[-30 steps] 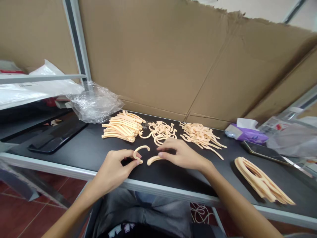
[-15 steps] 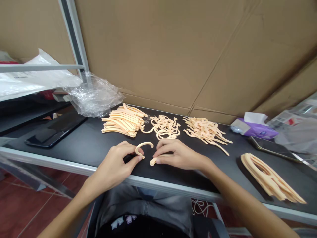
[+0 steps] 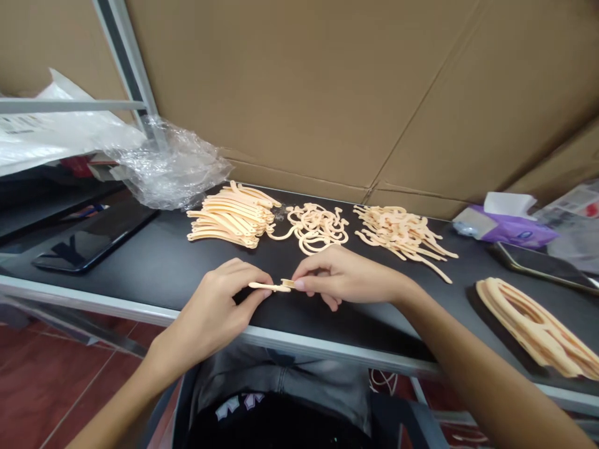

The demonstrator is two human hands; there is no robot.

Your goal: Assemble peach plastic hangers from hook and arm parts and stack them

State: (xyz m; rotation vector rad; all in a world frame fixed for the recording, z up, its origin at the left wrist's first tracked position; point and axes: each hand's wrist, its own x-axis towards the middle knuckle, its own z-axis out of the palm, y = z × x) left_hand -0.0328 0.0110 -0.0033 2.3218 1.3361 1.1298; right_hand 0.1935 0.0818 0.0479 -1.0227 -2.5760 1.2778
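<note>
Misalignment is the risk: left hand point(image 3: 219, 305) pinches a hook piece point(image 3: 267, 287) and right hand point(image 3: 344, 277) grips an arm piece point(image 3: 287, 284) meeting just above the table point(image 3: 154, 274), so forcing could snap either

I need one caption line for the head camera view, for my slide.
Left hand and right hand pinch small beige plastic pieces together above a black table.
</note>
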